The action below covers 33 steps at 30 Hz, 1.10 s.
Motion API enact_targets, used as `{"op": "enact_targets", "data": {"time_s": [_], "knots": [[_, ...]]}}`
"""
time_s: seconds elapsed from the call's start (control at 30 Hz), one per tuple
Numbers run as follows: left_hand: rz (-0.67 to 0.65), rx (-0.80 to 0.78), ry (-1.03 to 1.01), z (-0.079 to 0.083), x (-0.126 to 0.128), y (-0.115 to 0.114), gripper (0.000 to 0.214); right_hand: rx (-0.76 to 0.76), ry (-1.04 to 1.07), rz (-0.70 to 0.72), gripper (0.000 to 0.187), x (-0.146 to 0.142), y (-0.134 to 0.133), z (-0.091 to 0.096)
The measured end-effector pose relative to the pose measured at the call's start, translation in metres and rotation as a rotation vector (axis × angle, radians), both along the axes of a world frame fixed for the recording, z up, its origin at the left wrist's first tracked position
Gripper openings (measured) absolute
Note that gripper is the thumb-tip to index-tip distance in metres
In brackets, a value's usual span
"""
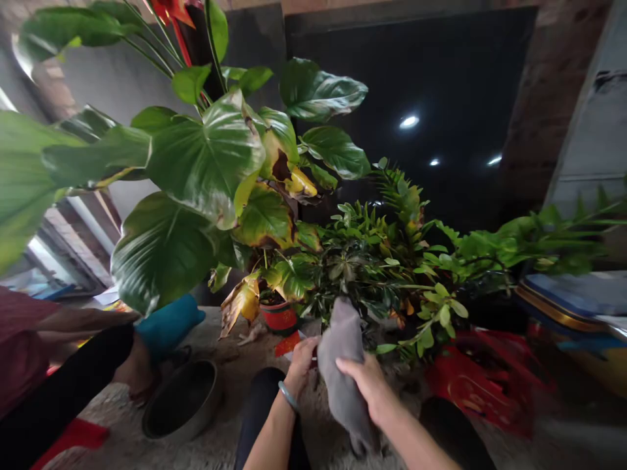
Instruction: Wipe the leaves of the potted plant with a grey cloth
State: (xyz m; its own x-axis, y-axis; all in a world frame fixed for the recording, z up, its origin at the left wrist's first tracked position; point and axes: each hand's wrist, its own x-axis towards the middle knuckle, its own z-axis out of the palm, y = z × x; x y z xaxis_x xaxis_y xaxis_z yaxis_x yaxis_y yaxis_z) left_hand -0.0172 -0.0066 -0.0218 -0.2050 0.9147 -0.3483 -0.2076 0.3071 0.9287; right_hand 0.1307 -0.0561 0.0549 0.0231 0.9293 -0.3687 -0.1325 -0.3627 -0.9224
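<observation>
Between my two hands is a long grey thing with a soft-looking surface, narrower and darker at its far end; its kind I cannot make out. My right hand grips its right side, with the thumb lying on top. My left hand, below a pale bangle, has its fingers curled close to the grey thing's left side. What those fingers hold, if anything, is hidden. Just beyond them lies a red and white piece of paper. Leafy plants stand directly past the grey thing.
A large broad-leaved plant leans in on the left, near a red pot. A grey basin sits on the floor beside another person's leg. To the right are a red plastic bag and a blue-and-gold tin.
</observation>
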Motion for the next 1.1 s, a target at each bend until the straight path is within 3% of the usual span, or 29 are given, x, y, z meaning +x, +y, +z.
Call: {"op": "enact_targets", "data": {"time_s": [0.07, 0.17, 0.33, 0.43, 0.53, 0.63, 0.77, 0.87, 0.93, 1.03, 1.1], "knots": [[-0.004, -0.056, -0.01, 0.003, -0.005, -0.007, 0.024, -0.117, -0.022, 0.005, 0.024, 0.009, -0.026, -0.022], [0.05, -0.108, -0.167, 0.012, -0.003, -0.026, 0.024, -0.152, 0.01, 0.01, 0.032, 0.02, -0.048, -0.025], [0.032, -0.01, -0.558, 0.03, 0.024, -0.075, 0.036, -0.006, 0.134, -0.05, 0.044, 0.021, -0.04, -0.003], [0.072, -0.04, -0.63, 0.041, 0.048, -0.094, 0.043, 0.011, 0.161, 0.005, 0.049, 0.019, -0.037, -0.008], [0.085, -0.036, -0.602, 0.052, 0.066, -0.097, 0.045, 0.018, 0.01, 0.041, 0.046, 0.022, -0.039, -0.016], [0.066, -0.016, -0.582, 0.059, 0.074, -0.093, 0.04, 0.099, -0.175, 0.169, 0.031, 0.03, -0.039, -0.013], [0.023, -0.118, -0.636, 0.054, 0.072, -0.093, 0.042, 0.307, -0.305, 0.463, 0.008, 0.045, -0.026, 0.006], [-0.042, -0.225, -0.657, 0.044, 0.063, -0.097, 0.046, 0.313, -0.217, 0.629, 0.016, 0.067, 0.0, 0.012], [-0.054, -0.26, -0.627, 0.038, 0.054, -0.1, 0.046, 0.226, -0.102, 0.467, 0.02, 0.085, 0.028, 0.01], [-0.024, -0.275, -0.508, 0.035, 0.039, -0.101, 0.04, 0.144, -0.009, 0.022, 0.013, 0.111, 0.072, 0.0], [0.004, -0.249, -0.452, 0.041, 0.031, -0.099, 0.035, 0.137, 0.021, -0.115, 0.011, 0.122, 0.095, -0.005]]}}
